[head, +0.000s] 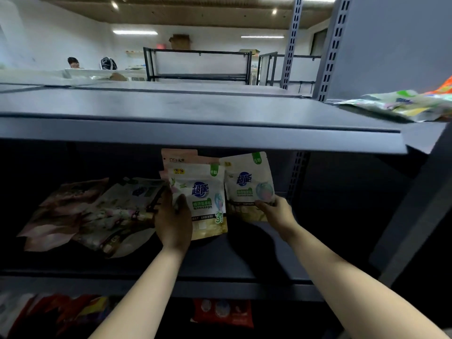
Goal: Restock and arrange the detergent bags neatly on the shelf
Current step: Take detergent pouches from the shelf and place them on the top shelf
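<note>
While both hands reach into the middle shelf (220,263), two white detergent bags stand upright side by side there.

Head view: the left hand (174,220) grips the left white bag (203,199) at its lower left edge, thumb curled over the front; a pink bag (179,159) stands directly behind it. The right hand (275,211) pinches the right white bag (247,184) at its lower right corner; this bag tilts slightly and sits just beside the first, their edges near touching. Left of the hands, a heap of bags (93,214) lies flat and disordered on the same shelf. On the top shelf (195,133), at far right, another bag (401,105) lies flat. Below, red packages (222,313) occupy the lower level.
</note>
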A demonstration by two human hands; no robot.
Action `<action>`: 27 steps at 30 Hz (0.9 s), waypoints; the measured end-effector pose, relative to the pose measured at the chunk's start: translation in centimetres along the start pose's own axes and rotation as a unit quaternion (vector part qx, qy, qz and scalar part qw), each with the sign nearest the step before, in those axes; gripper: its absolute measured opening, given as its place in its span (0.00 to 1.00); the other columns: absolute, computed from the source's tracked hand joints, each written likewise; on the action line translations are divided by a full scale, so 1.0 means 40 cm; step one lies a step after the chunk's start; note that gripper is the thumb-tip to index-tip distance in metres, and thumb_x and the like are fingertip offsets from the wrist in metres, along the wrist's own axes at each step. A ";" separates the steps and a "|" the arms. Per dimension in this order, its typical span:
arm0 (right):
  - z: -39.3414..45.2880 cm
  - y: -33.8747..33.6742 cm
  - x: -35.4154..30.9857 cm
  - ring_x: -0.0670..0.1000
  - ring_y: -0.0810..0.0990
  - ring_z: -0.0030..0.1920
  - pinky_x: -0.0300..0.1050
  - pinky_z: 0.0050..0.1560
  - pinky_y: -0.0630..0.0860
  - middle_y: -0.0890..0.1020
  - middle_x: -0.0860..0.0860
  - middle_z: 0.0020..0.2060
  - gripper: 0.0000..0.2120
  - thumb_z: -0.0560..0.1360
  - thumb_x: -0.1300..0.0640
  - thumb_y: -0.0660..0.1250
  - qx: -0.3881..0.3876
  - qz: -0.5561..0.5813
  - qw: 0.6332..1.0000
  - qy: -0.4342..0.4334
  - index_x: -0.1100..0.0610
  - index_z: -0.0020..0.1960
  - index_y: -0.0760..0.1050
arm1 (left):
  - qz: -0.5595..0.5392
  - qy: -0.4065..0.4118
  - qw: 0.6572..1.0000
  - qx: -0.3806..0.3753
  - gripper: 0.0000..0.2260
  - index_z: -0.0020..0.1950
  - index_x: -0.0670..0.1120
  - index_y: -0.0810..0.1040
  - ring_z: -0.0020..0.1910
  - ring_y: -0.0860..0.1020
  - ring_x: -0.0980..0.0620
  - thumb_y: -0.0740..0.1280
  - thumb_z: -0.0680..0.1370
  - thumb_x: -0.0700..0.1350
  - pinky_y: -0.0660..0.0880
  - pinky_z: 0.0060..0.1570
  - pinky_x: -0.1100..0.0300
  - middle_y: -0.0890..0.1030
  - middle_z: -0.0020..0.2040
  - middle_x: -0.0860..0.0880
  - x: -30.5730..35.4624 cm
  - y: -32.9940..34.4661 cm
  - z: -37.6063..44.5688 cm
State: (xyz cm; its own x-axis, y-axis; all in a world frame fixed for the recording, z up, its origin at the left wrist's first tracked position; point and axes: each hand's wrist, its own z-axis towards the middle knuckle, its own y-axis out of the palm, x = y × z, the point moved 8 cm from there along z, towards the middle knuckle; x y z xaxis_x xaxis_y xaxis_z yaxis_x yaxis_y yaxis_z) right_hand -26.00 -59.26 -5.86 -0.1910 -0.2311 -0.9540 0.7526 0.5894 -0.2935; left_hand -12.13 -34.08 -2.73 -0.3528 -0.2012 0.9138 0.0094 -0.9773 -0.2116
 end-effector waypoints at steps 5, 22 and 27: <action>-0.090 -0.078 -0.045 0.49 0.79 0.49 0.39 0.46 0.71 0.82 0.51 0.46 0.10 0.75 0.59 0.69 0.040 -0.080 0.995 -0.040 0.58 0.56 0.79 | 0.014 -0.024 1.000 0.003 0.18 0.70 0.43 0.71 0.63 0.73 0.40 0.61 0.80 0.45 0.68 0.55 0.57 0.76 0.64 0.40 0.060 -0.028 -0.077; -0.467 -0.265 -0.108 0.46 0.80 0.44 0.43 0.43 0.76 0.83 0.46 0.40 0.12 0.73 0.61 0.66 0.148 -0.071 0.982 -0.093 0.50 0.54 0.80 | -0.014 0.064 0.997 -0.032 0.08 0.44 0.43 0.72 0.32 0.77 0.54 0.60 0.80 0.46 0.71 0.29 0.59 0.78 0.34 0.52 0.256 -0.197 -0.319; -0.582 -0.355 -0.145 0.40 0.81 0.42 0.40 0.42 0.78 0.84 0.42 0.38 0.09 0.73 0.60 0.69 0.196 -0.027 0.970 -0.144 0.47 0.49 0.80 | -0.091 0.070 0.992 -0.049 0.06 0.44 0.44 0.74 0.36 0.79 0.57 0.62 0.80 0.44 0.76 0.33 0.56 0.80 0.37 0.55 0.335 -0.213 -0.402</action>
State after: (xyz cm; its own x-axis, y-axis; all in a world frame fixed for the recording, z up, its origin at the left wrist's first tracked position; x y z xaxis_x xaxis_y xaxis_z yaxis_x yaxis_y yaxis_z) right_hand -50.26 -48.28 2.40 -0.0951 -0.4928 -0.8649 0.9392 0.2435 -0.2420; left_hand -32.00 -27.38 5.75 -0.4660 -0.0046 0.8848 -0.1552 -0.9841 -0.0868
